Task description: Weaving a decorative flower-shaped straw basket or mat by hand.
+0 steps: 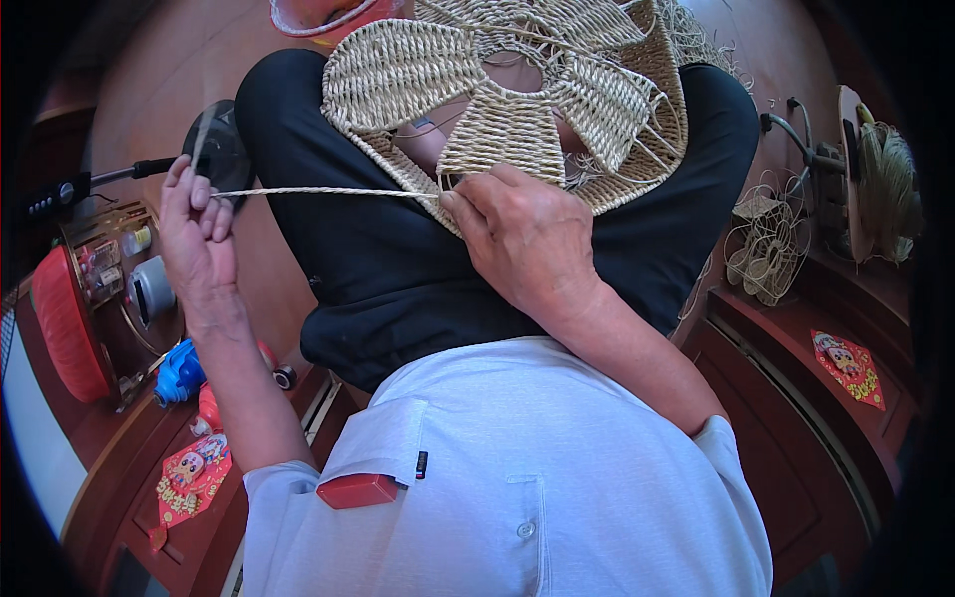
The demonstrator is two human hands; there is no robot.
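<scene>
A woven straw piece (502, 129) with broad petal-shaped panels around a round hole lies across my lap. Its wide plaited rim (668, 109) runs along the right side. My right hand (527, 234) pinches the near edge of the bottom petal, its fingertips partly hidden behind the knuckles. From there a twisted straw cord (328, 190) stretches taut to the left. My left hand (202, 239) grips the cord's other end between closed fingers, out beside my left knee. A loose blurred strand rises above those fingers.
A red tub (333, 20) stands beyond my left knee. To the left are a round table (134, 328) with containers and a red bag (70, 323). On the right, straw bundles (885, 184) and a coil of loops (771, 244) sit near a stand.
</scene>
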